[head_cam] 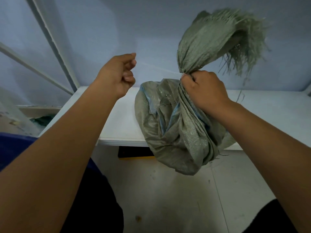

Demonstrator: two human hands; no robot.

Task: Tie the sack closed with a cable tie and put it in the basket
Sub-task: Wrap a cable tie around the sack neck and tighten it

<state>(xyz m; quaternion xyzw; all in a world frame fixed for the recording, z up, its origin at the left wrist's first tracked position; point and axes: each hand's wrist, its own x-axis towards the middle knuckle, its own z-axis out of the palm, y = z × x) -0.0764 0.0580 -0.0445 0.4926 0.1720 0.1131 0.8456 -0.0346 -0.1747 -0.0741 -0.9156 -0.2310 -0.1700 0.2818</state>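
A grey-green woven sack [178, 132] lies on the front edge of a white table [117, 125] and hangs partly over it. Its neck is bunched, and the frayed open top [217, 36] fans upward. My right hand [205, 91] is shut around the bunched neck. A thin pale cable tie [159, 68] runs taut from the neck leftward to my left hand [119, 74], which pinches its tail between thumb and fingers, raised above the table. I see no basket.
A pale blue wall [134, 27] stands close behind the table. White frame bars [55, 44] slant at the left. Under the table's front edge sits a black and yellow object [134, 153]. A dark blue surface [13, 148] shows at the lower left above a pale floor [168, 199].
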